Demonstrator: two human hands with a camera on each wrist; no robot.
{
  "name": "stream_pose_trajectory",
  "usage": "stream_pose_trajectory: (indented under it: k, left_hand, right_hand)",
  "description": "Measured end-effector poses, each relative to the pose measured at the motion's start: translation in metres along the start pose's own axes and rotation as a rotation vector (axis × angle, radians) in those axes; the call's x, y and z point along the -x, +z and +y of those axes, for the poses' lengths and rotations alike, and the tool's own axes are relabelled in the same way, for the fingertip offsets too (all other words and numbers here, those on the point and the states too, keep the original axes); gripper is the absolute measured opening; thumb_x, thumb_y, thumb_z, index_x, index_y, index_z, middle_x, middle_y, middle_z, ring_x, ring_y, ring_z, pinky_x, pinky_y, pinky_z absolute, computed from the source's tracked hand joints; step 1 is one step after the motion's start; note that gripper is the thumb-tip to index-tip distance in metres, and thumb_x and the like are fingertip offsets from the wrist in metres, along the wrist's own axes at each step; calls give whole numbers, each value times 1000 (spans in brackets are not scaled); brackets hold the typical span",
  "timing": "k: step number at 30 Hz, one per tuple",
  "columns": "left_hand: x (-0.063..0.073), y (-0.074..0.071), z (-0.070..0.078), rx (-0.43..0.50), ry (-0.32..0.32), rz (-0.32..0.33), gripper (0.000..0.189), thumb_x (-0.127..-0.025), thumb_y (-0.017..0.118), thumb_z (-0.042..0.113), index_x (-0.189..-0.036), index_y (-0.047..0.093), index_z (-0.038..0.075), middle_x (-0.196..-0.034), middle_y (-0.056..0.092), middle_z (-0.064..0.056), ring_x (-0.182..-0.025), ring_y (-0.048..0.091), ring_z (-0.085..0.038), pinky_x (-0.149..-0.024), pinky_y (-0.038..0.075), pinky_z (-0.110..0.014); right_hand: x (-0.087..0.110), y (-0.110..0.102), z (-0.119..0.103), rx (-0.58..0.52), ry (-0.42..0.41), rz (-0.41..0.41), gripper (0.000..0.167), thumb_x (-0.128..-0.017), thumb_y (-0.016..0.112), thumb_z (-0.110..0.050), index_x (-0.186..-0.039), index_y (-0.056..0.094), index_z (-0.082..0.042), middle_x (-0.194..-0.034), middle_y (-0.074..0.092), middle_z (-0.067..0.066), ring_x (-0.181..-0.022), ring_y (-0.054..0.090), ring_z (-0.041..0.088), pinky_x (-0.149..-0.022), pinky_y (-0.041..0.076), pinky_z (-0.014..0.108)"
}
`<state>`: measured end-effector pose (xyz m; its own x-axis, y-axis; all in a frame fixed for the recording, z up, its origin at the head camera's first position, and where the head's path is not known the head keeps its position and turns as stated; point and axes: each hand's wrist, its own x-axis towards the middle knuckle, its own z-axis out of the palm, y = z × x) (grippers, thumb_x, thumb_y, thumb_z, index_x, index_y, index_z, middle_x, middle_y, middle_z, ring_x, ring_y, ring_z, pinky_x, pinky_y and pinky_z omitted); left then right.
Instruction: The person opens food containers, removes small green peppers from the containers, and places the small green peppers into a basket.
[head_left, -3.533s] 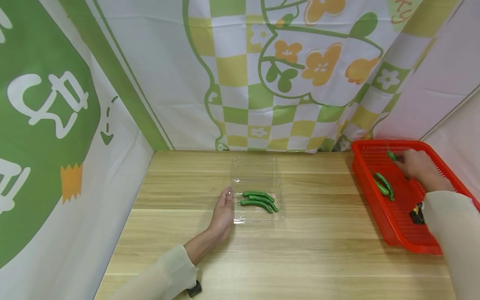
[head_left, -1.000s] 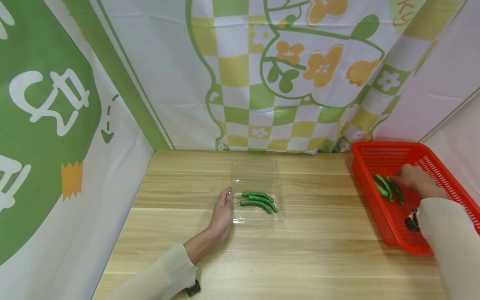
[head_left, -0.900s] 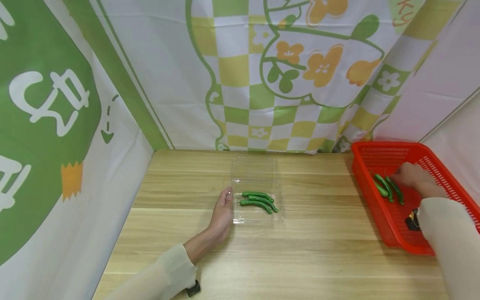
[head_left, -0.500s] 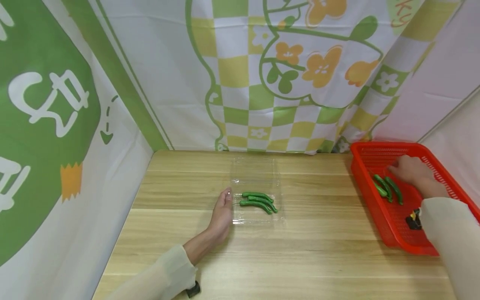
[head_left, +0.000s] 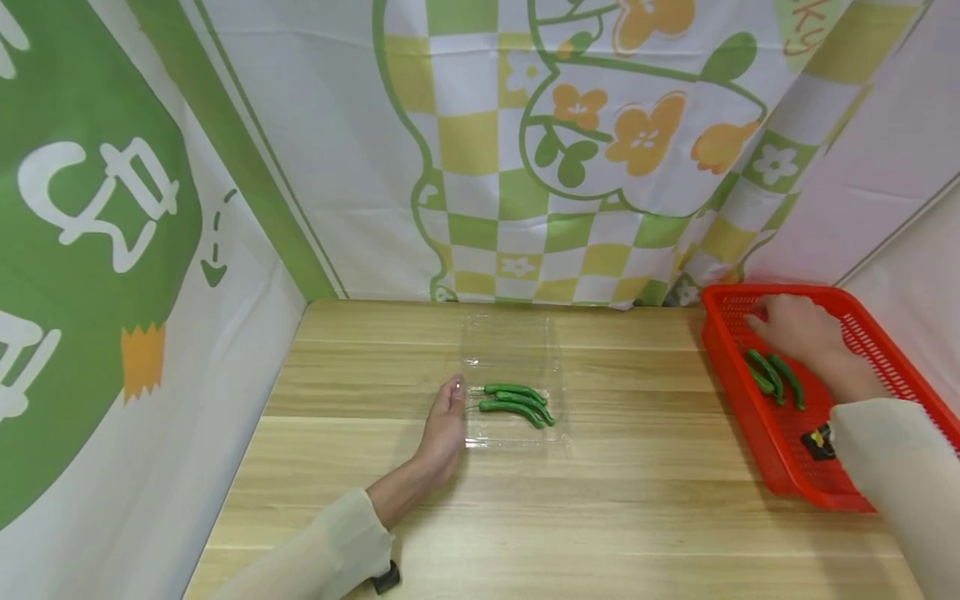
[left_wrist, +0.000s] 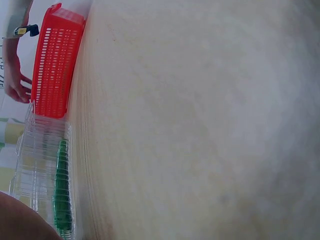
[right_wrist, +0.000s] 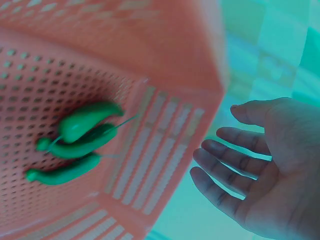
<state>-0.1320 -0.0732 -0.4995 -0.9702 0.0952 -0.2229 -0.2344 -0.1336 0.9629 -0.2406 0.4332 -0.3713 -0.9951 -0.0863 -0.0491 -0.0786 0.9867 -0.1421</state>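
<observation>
On the wooden table lies a clear plastic box [head_left: 517,433] with its lid [head_left: 507,337] folded back. Three green chili peppers [head_left: 517,405] lie in it, side by side. My left hand [head_left: 442,433] touches the box's left edge, thumb side up; its lower fingers are hidden. Over the back of a red basket [head_left: 783,467] hovers my right hand [head_left: 802,333], fingers spread apart and holding nothing in the right wrist view. Inside that basket, three green chili peppers [right_wrist: 75,142] lie close together, near its left wall.
The bare table top [head_left: 637,500] stretches between box and basket. A patterned cloth [head_left: 540,208] hangs along the table's back edge, and a green-and-white cloth [head_left: 150,375] hangs on the left. A black wrist device [head_left: 819,443] shows by the right sleeve.
My right hand has let go of a chili pepper beside the other two in the basket, then risen and moved back and left. My left hand and the box have stayed put.
</observation>
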Motion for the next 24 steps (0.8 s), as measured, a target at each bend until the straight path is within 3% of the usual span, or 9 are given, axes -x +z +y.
stream_pose_trajectory:
  k: [5, 12, 15, 24]
  left_hand:
    - [0, -1, -1, 3, -2, -7, 55, -117, 23, 19, -168, 10, 0, -177, 3, -19, -163, 0, -40, -133, 2, -55]
    - [0, -1, -1, -1, 5, -3, 55, -117, 23, 19, -168, 11, 0, -177, 4, -19, -163, 1, -40, -133, 2, -55]
    - [0, -1, 0, -8, 5, -2, 55, -117, 22, 20, -168, 11, 1, -177, 4, -19, -163, 0, -40, -133, 1, -54]
    - [0, -2, 0, 1, 3, -15, 55, -117, 22, 19, -168, 10, 1, -177, 2, -20, -163, -3, -40, -133, 0, -56]
  right_hand:
    - [-2, -1, -33, 32, -60, 57, 37, -103, 61, -26, -120, 67, 6, -109, 69, 35, -91, 66, 59, -59, 55, 68]
    - [1, 3, -82, 56, -212, 166, 27, -99, 69, -20, -114, 72, 2, -110, 72, 28, -87, 70, 52, -59, 56, 65]
    - [4, 4, -103, 63, -272, 200, 31, -97, 72, -18, -119, 72, 4, -114, 73, 26, -88, 71, 49, -64, 59, 65]
    - [11, 8, -149, 60, -376, 190, 31, -96, 75, -17, -120, 73, 3, -115, 73, 22, -91, 73, 43, -65, 62, 63]
